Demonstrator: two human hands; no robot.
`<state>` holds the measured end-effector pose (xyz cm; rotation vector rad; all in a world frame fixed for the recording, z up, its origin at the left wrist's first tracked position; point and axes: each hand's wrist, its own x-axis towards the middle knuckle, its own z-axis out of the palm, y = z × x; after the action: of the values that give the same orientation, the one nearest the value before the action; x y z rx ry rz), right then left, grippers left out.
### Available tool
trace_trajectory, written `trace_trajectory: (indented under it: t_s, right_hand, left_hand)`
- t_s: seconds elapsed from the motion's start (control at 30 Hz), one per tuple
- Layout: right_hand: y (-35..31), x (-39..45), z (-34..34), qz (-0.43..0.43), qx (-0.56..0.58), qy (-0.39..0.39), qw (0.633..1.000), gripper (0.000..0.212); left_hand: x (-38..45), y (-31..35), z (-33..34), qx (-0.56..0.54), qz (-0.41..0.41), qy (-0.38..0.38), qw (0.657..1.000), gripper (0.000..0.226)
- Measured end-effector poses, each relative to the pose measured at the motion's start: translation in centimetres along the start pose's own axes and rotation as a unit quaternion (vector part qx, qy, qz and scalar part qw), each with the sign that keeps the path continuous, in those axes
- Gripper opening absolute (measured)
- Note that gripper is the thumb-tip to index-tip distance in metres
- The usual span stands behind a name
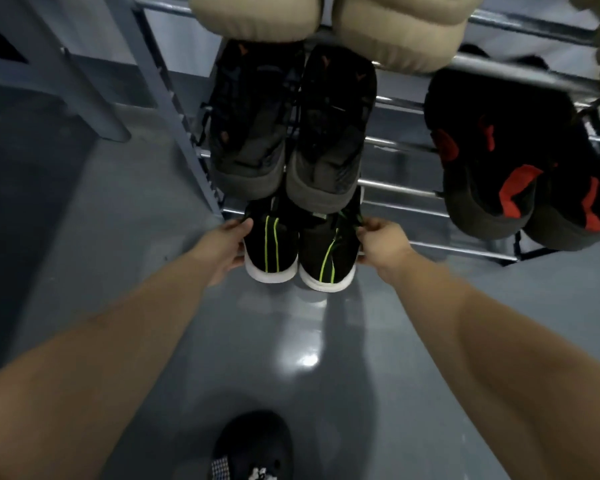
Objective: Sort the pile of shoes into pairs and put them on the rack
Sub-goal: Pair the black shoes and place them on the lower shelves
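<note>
A glossy grey floor (125, 216) fills most of the view, with a bright light reflection (307, 359) near its middle. A grey frame leg (84, 95) stands at the upper left. At the bottom edge, 1 dark slipper (253, 441) rests on the floor.

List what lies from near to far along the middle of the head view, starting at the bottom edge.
Dark slipper → green-striped black sneakers, held by the left hand and right hand → grey-toed dark shoes → beige shoes.
</note>
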<state>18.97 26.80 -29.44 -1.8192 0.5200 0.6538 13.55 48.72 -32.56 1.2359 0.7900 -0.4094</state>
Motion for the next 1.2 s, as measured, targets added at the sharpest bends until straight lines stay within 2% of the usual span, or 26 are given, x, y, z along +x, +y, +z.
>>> trace_trajectory:
  t_s: [0.1,0.17,0.23,0.3,0.33,0.43,0.5,0.57,0.67,0.73,0.87,1.07,1.2]
  right_hand:
    - [1.6,1.1,1.7,0.021,0.047,0.004,0.999,0.030]
    - [2.8,1.2,2.2,0.056,0.124,-0.018,0.991,0.021]
    - [3.7,0.9,2.1,0.091,0.194,-0.056,0.975,0.027]
    - [4.5,0.8,2.0,0.111,0.212,-0.082,0.968,0.034]
    - [4.8,0.7,2.0,0.113,0.205,-0.100,0.967,0.039]
    - [5.4,0.3,2.1,0.123,0.197,-0.146,0.962,0.057]
    - [5.9,0.0,2.5,0.125,0.212,-0.148,0.958,0.066]
    - [6.7,-0.1,2.8,0.132,0.213,-0.131,0.959,0.068]
    - [7.7,-0.9,3.1,0.134,0.203,-0.116,0.963,0.046]
    - [8.0,-1.4,3.2,0.134,0.212,-0.117,0.961,0.040]
    - [7.8,-1.9,2.9,0.110,0.216,-0.122,0.963,0.049]
    - [4.8,-0.2,2.7,0.083,0.249,-0.116,0.958,0.051]
    - [2.4,1.2,3.0,0.071,0.219,-0.112,0.967,0.047]
  left_hand:
    - [0.4,-0.3,-1.1,-0.057,0.010,0.003,0.998,0.031]
    - [0.3,-0.8,-1.5,-0.099,-0.001,0.004,0.995,0.024]
    - [0.0,-1.4,-1.9,-0.118,-0.013,-0.008,0.993,0.019]
    - [-0.4,-1.9,-2.4,-0.089,-0.031,-0.039,0.995,0.015]
    - [-0.6,-2.1,-2.8,-0.061,-0.041,-0.058,0.996,0.018]
    - [-1.1,-2.6,-3.3,-0.013,-0.058,-0.097,0.994,0.049]
    - [-1.1,-2.9,-3.3,-0.004,-0.048,-0.094,0.994,0.063]
    - [-1.0,-3.4,-3.1,-0.003,-0.051,-0.057,0.997,0.059]
    - [-1.0,-4.4,-2.8,-0.033,-0.061,-0.018,0.997,0.050]
    - [-1.2,-4.8,-2.8,-0.065,-0.059,-0.018,0.996,0.049]
    - [-1.1,-5.2,-2.8,-0.099,-0.031,-0.016,0.994,0.046]
    - [0.2,-3.2,-2.0,-0.126,-0.005,-0.015,0.992,0.038]
    - [1.8,-1.5,-1.2,-0.128,0.009,0.008,0.992,0.040]
